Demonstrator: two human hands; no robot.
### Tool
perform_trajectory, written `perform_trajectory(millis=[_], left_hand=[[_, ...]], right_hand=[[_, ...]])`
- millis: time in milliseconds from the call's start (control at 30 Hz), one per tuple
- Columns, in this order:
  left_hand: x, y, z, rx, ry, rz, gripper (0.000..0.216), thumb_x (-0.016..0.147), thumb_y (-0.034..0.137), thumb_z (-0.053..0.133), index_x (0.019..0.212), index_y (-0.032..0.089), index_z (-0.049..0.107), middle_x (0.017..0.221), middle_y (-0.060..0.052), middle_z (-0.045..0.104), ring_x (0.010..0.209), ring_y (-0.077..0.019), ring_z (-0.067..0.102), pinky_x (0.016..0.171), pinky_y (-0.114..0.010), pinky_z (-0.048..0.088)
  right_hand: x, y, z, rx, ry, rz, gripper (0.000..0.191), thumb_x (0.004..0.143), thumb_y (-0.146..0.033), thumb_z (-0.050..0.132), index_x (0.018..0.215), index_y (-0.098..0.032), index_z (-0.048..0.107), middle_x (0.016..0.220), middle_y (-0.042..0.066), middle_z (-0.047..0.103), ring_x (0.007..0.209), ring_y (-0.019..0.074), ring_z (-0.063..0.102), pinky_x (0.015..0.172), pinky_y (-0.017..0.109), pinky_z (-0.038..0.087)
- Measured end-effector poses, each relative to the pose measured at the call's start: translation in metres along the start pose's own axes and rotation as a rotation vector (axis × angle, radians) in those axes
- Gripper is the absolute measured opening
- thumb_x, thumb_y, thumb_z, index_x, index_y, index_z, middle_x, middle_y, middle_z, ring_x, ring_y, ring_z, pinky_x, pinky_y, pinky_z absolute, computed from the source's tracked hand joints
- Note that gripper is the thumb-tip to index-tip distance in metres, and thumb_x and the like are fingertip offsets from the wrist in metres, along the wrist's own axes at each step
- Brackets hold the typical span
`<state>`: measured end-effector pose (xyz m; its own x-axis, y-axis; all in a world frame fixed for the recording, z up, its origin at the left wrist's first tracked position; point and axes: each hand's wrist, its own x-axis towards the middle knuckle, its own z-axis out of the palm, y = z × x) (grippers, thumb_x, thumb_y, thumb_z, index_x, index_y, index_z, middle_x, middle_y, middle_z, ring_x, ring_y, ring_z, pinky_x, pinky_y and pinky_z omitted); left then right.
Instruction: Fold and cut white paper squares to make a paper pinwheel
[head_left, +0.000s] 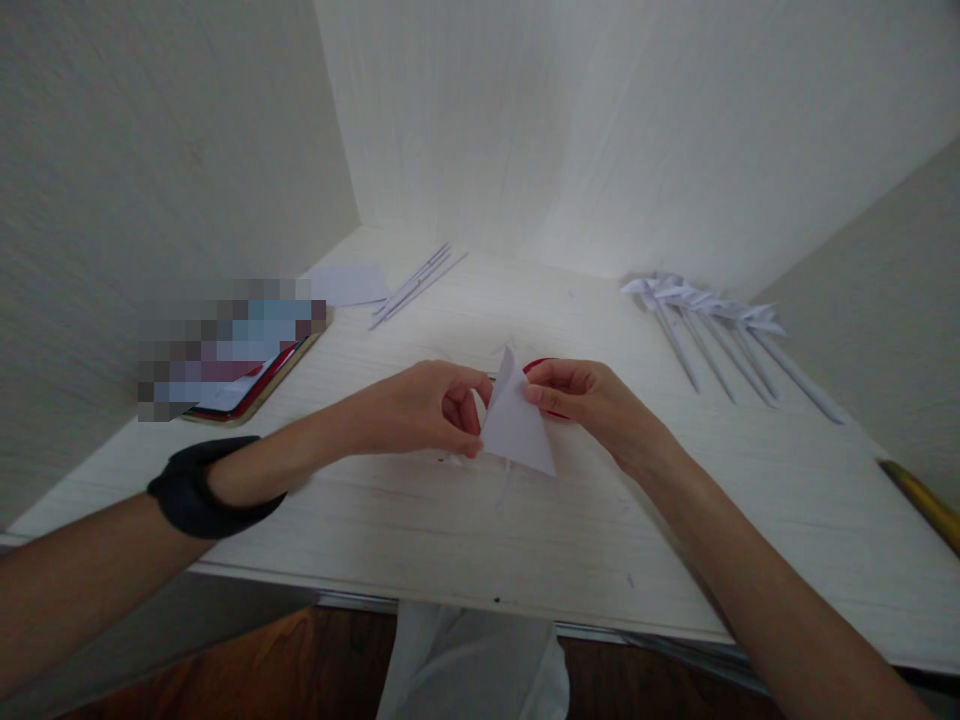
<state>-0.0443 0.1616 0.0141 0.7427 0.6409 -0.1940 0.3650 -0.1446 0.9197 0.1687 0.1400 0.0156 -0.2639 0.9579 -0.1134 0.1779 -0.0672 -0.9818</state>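
While the curled white paper [519, 425] is pinched by the left hand [420, 405] at its left side and by the right hand [596, 400] at its right, it's held over the table [420, 540], red object [535, 363] partly hidden behind.

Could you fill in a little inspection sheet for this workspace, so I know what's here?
Surface: white table with wood grain and a few small marks.
Job's things: bent white paper between the hands.
Clutter: thin sticks and a flat sheet at back left; folded paper with sticks at right; a flat item, partly blurred out, at left; a red item, mostly hidden.
Hands: right hand pinches the paper; left hand is at its left edge, grip unclear.
Cables: nothing seen for certain.
Surroundings: pale walls, brown floor.
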Motion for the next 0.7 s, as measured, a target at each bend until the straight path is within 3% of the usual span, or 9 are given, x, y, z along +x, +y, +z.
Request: perform_trajectory(millis=[200, 500, 700], left_hand=[[-0.0002, 0.0015, 0.0034, 0.031, -0.026, -0.001, 0.014, 0.067, 0.015, 0.067, 0.079, 0.017, 0.06, 0.069, 0.002, 0.064, 0.065, -0.0127, 0.062, 0.056, -0.021, 0.043], [-0.0007, 0.0045, 0.0035, -0.047, -0.064, -0.046, 0.021, 0.065, 0.015, 0.069, 0.083, 0.018, 0.059, 0.069, 0.003, 0.065, 0.064, -0.0129, 0.062, 0.058, -0.021, 0.045], [-0.0022, 0.0054, 0.0043, -0.038, -0.156, -0.032, 0.014, 0.065, 0.013, 0.067, 0.074, 0.018, 0.058, 0.069, 0.004, 0.064, 0.065, -0.012, 0.061, 0.058, -0.02, 0.044]], right_hand=[[-0.0017, -0.0049, 0.0007, -0.057, -0.018, -0.034, 0.023, 0.067, -0.039, 0.073, 0.07, -0.018, 0.065, 0.073, 0.001, 0.063, 0.065, 0.0129, 0.055, 0.06, 0.025, 0.042], [-0.0007, 0.0004, 0.0009, -0.03, -0.001, -0.021, 0.031, 0.066, -0.039, 0.073, 0.059, -0.018, 0.053, 0.063, -0.004, 0.048, 0.057, 0.0089, 0.042, 0.053, 0.023, 0.031], [-0.0019, -0.0023, 0.0021, -0.042, -0.078, 0.004, 0.032, 0.067, -0.045, 0.073, 0.06, -0.018, 0.056, 0.062, -0.003, 0.051, 0.058, 0.0104, 0.046, 0.057, 0.025, 0.035]])
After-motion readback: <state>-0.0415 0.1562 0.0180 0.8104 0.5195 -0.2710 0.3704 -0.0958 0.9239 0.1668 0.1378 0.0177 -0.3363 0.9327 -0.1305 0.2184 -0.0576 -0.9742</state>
